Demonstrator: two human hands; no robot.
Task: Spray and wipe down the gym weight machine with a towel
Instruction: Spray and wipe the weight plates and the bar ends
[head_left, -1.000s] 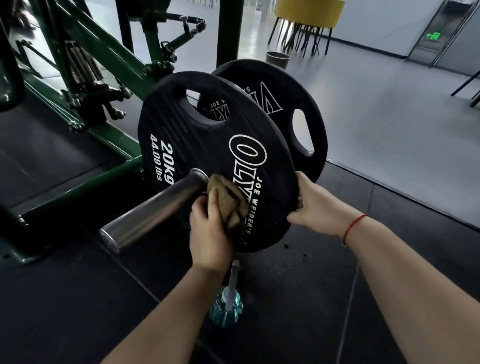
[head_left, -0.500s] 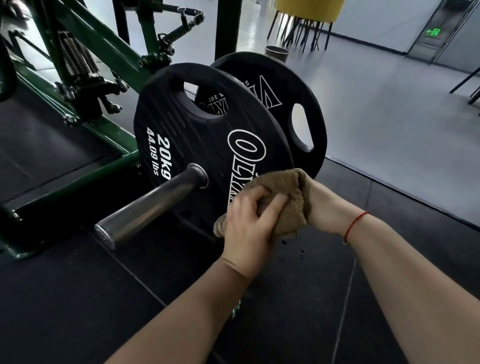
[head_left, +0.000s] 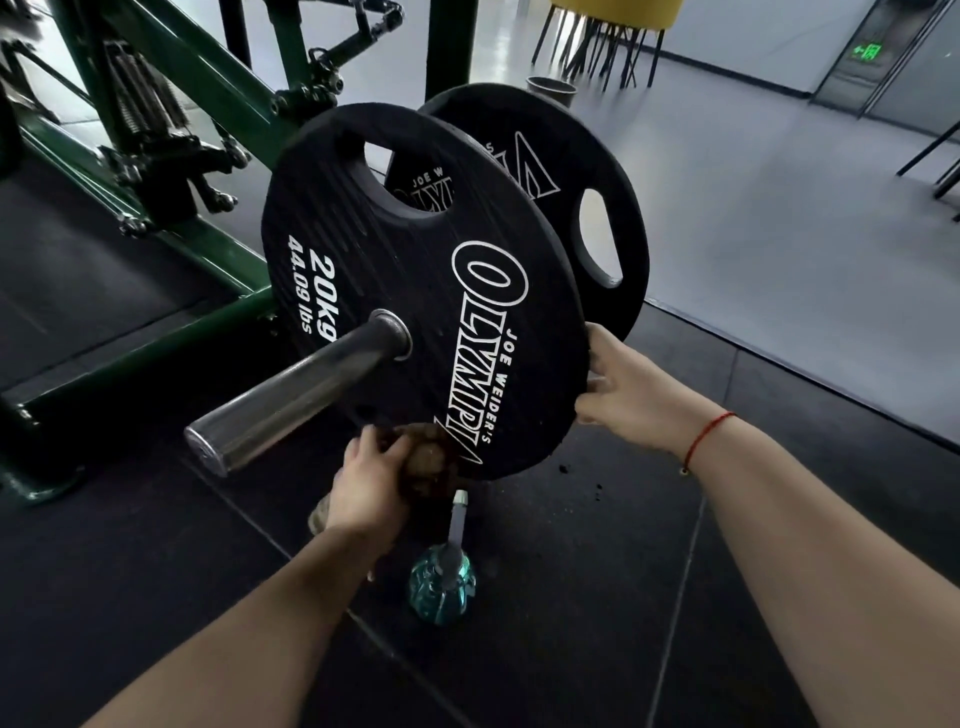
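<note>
Left hand (head_left: 363, 486) clutches the towel (head_left: 427, 460) low on the plate (head_left: 415, 234), right hand (head_left: 631, 397) grips its rim; a downward stroke may topple the spray bottle (head_left: 442, 584) beneath.

A small grey bin (head_left: 551, 89) stands on the pale grey floor (head_left: 779, 218). Behind it, to its right, is a yellow piece of furniture (head_left: 618, 8) on thin dark legs. Farther right of the bin, a green lit sign (head_left: 866, 52) glows. Nearer than the bin lies black rubber matting (head_left: 597, 571) with a few dark crumbs (head_left: 563, 467).
</note>
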